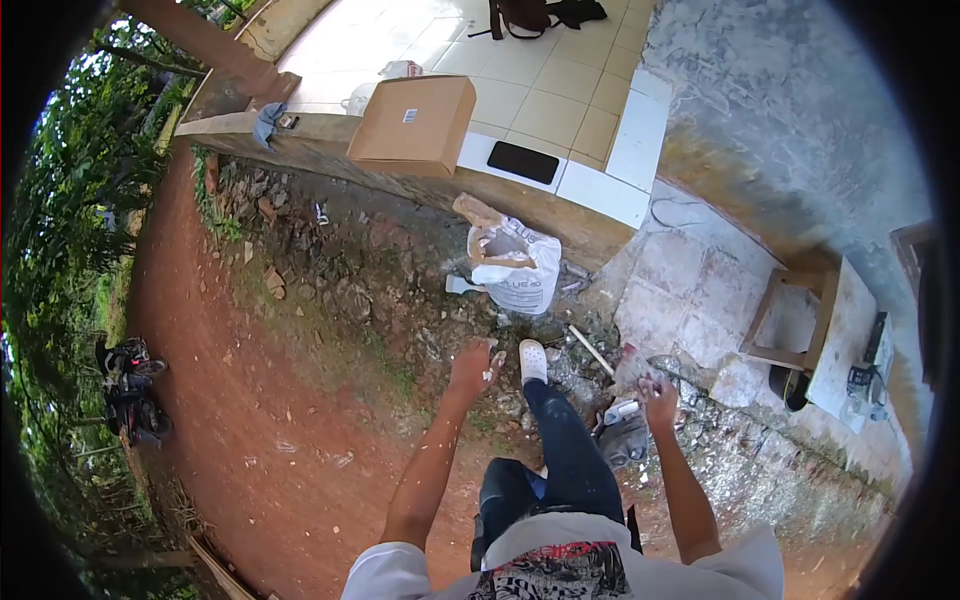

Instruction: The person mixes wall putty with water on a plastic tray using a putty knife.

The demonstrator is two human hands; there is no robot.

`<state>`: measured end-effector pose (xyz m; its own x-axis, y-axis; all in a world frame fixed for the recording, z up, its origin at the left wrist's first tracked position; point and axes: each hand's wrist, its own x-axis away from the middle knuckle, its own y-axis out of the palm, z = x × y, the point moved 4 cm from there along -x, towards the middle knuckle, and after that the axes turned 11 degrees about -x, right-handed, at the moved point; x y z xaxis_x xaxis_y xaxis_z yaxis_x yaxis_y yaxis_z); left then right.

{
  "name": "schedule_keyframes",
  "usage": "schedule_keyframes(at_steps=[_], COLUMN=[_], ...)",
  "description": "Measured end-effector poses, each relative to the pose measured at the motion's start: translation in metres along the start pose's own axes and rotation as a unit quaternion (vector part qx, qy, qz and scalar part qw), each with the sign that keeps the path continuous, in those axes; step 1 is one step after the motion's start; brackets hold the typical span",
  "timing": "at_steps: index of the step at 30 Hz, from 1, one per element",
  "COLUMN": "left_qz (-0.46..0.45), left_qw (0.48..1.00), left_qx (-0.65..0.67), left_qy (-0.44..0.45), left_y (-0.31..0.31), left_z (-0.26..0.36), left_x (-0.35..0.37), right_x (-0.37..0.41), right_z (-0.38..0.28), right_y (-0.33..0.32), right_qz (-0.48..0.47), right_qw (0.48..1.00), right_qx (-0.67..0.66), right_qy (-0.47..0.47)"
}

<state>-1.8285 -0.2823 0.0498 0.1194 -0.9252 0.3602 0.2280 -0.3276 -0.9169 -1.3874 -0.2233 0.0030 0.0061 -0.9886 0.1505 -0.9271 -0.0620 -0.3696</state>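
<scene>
Cardboard box (425,135): upper centre, at the edge of the tiled floor (555,85).
White bag (522,288): mid-frame, open-mouthed.
Left hand (473,368): centre, white-smeared, fingers curled; cannot tell if holding anything.
Right hand (658,402): right of centre, gripping flat tool.
Flat tool (629,368): just upper-left of that hand, blurred.

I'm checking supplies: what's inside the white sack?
Inside the white sack, pale greyish material shows through the brown-edged opening. How deep it goes, and anything beneath its surface, cannot be seen: the sack's walls cover it.
</scene>
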Motion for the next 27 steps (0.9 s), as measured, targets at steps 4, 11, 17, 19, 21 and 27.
schedule_keyframes(at_steps=[4,11,17,19,21,27], left_qz=[0.112,-0.043,-0.011,0.033,0.046,0.083], left_qw=[0.993,0.991,0.989,0.988,0.986,0.992], left_qx=[-0.024,-0.102,-0.118,-0.122,-0.115,-0.071], left_qy=[0.040,0.074,0.083,0.093,0.109,0.070], left_y=[-0.017,0.034,0.045,0.046,0.046,0.046], left_z=[-0.020,-0.062,-0.072,-0.073,-0.079,-0.093], left_x=[-0.134,-0.238,-0.236,-0.244,-0.242,-0.239], right_x=[-0.160,-0.265,-0.261,-0.271,-0.281,-0.282], right_z=[-0.115,-0.109,-0.089,-0.094,-0.085,-0.062], right_y=[0.174,0.389,0.448,0.461,0.471,0.472], right_qz=[-0.115,-0.370,-0.392,-0.361,-0.314,-0.156], right_qw=[0.984,0.861,0.829,0.849,0.884,0.954], right_qx=[0.017,0.289,0.374,0.375,0.343,0.257], right_qy=[-0.138,-0.196,-0.139,-0.088,-0.046,0.022])
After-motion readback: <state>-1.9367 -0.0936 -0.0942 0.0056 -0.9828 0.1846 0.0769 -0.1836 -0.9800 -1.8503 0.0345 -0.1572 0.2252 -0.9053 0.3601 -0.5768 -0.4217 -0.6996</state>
